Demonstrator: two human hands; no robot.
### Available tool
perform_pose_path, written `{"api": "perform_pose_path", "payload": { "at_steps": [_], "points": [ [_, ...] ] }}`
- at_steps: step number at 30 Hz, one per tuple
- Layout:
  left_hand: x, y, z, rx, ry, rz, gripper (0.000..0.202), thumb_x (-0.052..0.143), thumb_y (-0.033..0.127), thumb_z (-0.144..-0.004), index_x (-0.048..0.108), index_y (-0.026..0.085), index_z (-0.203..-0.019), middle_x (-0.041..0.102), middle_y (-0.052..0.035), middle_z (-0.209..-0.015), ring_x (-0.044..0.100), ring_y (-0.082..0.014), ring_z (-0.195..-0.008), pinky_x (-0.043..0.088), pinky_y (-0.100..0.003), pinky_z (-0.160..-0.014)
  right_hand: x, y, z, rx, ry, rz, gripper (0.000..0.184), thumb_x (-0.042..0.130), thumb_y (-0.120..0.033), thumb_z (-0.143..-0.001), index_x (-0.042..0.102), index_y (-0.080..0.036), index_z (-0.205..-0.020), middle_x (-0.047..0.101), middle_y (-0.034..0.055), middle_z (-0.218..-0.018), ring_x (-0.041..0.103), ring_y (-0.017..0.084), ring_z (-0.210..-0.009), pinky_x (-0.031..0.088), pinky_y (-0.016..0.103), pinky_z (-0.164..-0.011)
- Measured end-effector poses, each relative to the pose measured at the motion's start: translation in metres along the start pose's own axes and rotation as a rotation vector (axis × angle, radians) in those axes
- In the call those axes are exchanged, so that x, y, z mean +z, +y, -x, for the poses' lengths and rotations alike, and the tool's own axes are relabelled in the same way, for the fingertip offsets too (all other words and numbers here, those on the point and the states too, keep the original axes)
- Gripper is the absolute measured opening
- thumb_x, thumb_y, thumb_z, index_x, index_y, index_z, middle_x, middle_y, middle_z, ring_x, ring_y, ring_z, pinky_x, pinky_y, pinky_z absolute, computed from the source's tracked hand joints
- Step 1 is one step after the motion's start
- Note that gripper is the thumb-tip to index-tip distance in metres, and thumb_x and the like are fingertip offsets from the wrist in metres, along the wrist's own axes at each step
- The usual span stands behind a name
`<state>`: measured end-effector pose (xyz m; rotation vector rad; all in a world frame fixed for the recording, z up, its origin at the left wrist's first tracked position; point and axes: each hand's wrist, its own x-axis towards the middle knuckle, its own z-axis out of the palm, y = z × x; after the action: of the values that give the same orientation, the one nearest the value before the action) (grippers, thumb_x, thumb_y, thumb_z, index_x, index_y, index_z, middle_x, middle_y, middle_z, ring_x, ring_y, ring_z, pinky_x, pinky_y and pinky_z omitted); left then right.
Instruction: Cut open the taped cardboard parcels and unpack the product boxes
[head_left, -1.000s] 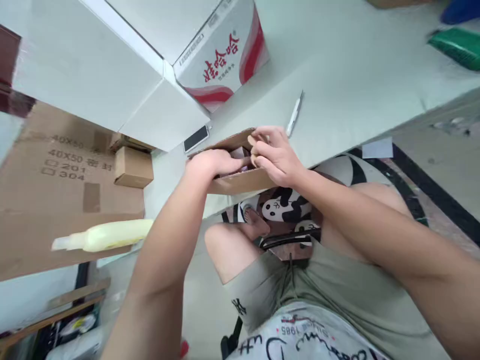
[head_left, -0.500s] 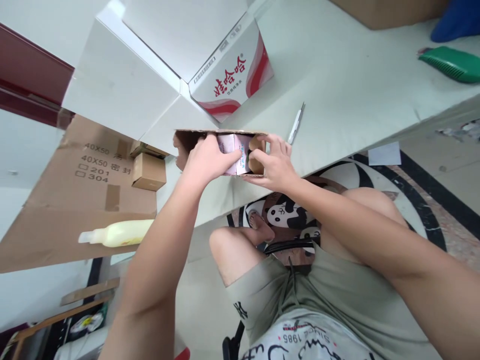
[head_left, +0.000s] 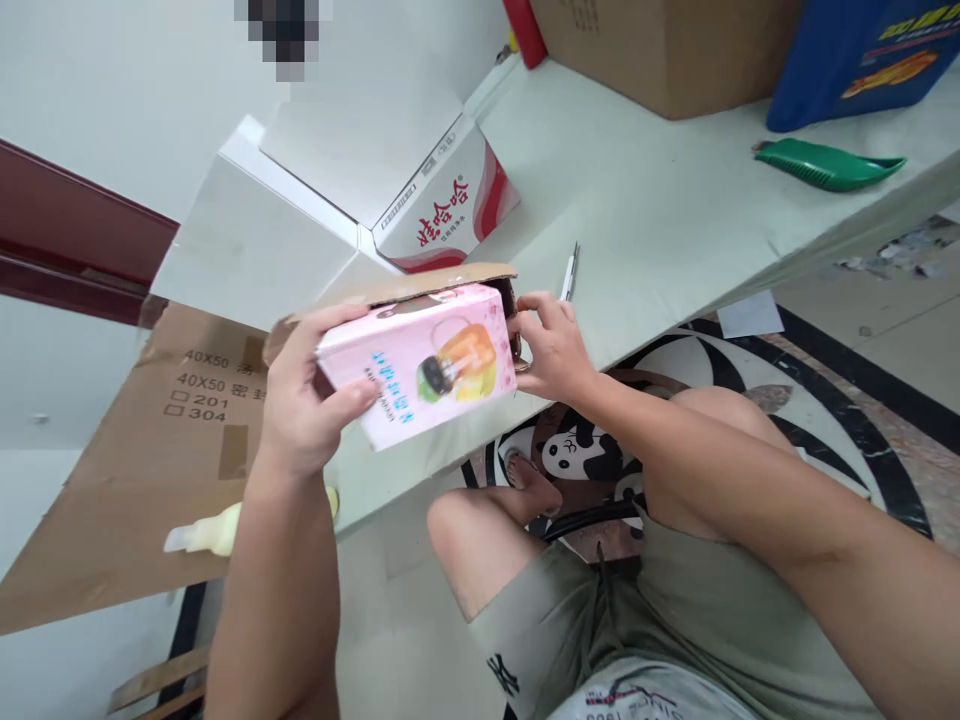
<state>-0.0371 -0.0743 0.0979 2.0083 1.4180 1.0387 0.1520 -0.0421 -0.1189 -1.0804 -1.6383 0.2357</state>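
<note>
My left hand point(head_left: 304, 405) is closed round the left end of a pink printed box point(head_left: 405, 395), its thumb on the front face. A picture of an orange bottle-like item and blue lettering cover that face. Behind the pink box is an open brown cardboard carton point(head_left: 457, 274), mostly hidden by it. At the carton's right end, my right hand point(head_left: 555, 350) has its fingers curled over the edge. A white pen-like cutter point(head_left: 570, 274) lies on the table just beyond my right hand.
A white carton with red print point(head_left: 457, 215) stands behind the hands. To the left are a large brown cardboard sheet point(head_left: 150, 440) and a pale yellow bottle point(head_left: 217, 532). A green tool point(head_left: 829, 165), a blue container point(head_left: 862, 70) and a brown box point(head_left: 667, 60) sit at the right.
The pink box has come up out of the brown carton in my left hand, which moved left. My right hand stays at the carton's right end. The view has shifted.
</note>
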Motion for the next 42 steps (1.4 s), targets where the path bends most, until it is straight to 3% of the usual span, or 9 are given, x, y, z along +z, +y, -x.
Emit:
{"api": "perform_pose_path", "payload": {
  "at_steps": [8, 13, 18, 24, 32, 35, 37, 40, 42],
  "points": [
    [0.003, 0.019, 0.015, -0.085, 0.303, 0.448, 0.039, 0.078, 0.028, -0.049, 0.075, 0.026, -0.089, 0.073, 0.0030, -0.074, 0.060, -0.0174, -0.071, 0.053, -0.030, -0.058, 0.003, 0.001, -0.015, 0.223, -0.056, 0.032, 0.039, 0.078, -0.053, -0.083, 0.060, -0.020, -0.095, 0.054, 0.0114, -0.106, 0.051, 0.027, -0.099, 0.046, 0.042, -0.088],
    [-0.006, -0.015, 0.022, -0.255, 0.390, 0.426, 0.052, 0.080, 0.032, -0.046, 0.063, 0.026, -0.095, 0.070, 0.0018, -0.072, 0.062, -0.0182, -0.067, 0.054, -0.033, -0.066, 0.021, -0.002, -0.024, 0.352, -0.154, 0.077, 0.066, 0.073, -0.036, -0.085, 0.052, -0.024, -0.146, 0.053, 0.0149, -0.127, 0.054, 0.031, -0.114, 0.047, 0.047, -0.098],
    [-0.015, -0.049, 0.033, -0.396, 0.245, 0.358, 0.055, 0.084, 0.038, -0.049, 0.054, 0.024, -0.092, 0.068, -0.0001, -0.078, 0.070, -0.0245, -0.080, 0.058, -0.039, -0.075, 0.036, -0.002, -0.020, 0.374, -0.264, 0.010, 0.085, 0.066, -0.029, -0.083, 0.034, -0.028, -0.162, 0.054, 0.0163, -0.138, 0.054, 0.036, -0.125, 0.045, 0.056, -0.103],
    [-0.024, -0.074, 0.051, -0.452, 0.209, 0.347, 0.061, 0.084, 0.033, -0.047, 0.047, 0.026, -0.096, 0.065, 0.0038, -0.075, 0.060, -0.0149, -0.053, 0.045, -0.027, -0.048, 0.012, -0.028, -0.005, 0.145, -0.134, -0.259, 0.039, 0.051, -0.039, -0.093, 0.058, -0.021, -0.126, 0.062, 0.0100, -0.108, 0.059, 0.024, -0.096, 0.050, 0.044, -0.089],
    [-0.023, -0.084, 0.064, -0.540, -0.220, 0.422, 0.057, 0.090, 0.035, -0.048, 0.053, 0.024, -0.091, 0.063, 0.0015, -0.073, 0.058, -0.0144, -0.055, 0.044, -0.024, -0.046, 0.004, -0.061, 0.026, 0.141, -0.825, -0.761, 0.087, 0.073, -0.060, -0.082, 0.033, -0.025, -0.151, 0.053, 0.0157, -0.144, 0.057, 0.032, -0.126, 0.052, 0.053, -0.103],
    [-0.028, -0.094, 0.065, -0.497, -0.260, 0.484, 0.054, 0.093, 0.044, -0.053, 0.060, 0.023, -0.091, 0.066, -0.0040, -0.084, 0.062, -0.0173, -0.065, 0.047, -0.026, -0.051, 0.012, -0.063, 0.030, 0.275, -0.833, -0.877, 0.090, 0.069, -0.065, -0.084, 0.026, -0.025, -0.152, 0.052, 0.0148, -0.137, 0.060, 0.029, -0.119, 0.054, 0.052, -0.102],
    [-0.029, -0.106, 0.070, -0.456, -0.132, 0.588, 0.055, 0.091, 0.055, -0.057, 0.064, 0.026, -0.095, 0.070, -0.0089, -0.104, 0.068, -0.0225, -0.081, 0.054, -0.032, -0.060, 0.018, -0.063, 0.032, 0.365, -0.811, -0.967, 0.094, 0.064, -0.073, -0.084, 0.022, -0.026, -0.153, 0.053, 0.0135, -0.132, 0.062, 0.028, -0.114, 0.056, 0.053, -0.101],
    [-0.022, -0.124, 0.082, -0.360, 0.088, 0.717, 0.065, 0.090, 0.065, -0.055, 0.063, 0.033, -0.105, 0.067, -0.0078, -0.129, 0.070, -0.0299, -0.106, 0.061, -0.042, -0.075, 0.027, -0.068, 0.035, 0.427, -0.654, -1.064, 0.096, 0.060, -0.079, -0.084, 0.017, -0.030, -0.155, 0.049, 0.0146, -0.137, 0.060, 0.030, -0.124, 0.057, 0.054, -0.104],
    [-0.013, -0.127, 0.087, -0.271, 0.047, 0.742, 0.075, 0.090, 0.068, -0.055, 0.058, 0.037, -0.115, 0.065, -0.0069, -0.135, 0.070, -0.0341, -0.113, 0.063, -0.048, -0.081, 0.031, -0.076, 0.028, 0.379, -0.527, -1.043, 0.093, 0.056, -0.078, -0.087, 0.014, -0.032, -0.155, 0.046, 0.0156, -0.143, 0.057, 0.032, -0.133, 0.058, 0.054, -0.105]
  ]
}}
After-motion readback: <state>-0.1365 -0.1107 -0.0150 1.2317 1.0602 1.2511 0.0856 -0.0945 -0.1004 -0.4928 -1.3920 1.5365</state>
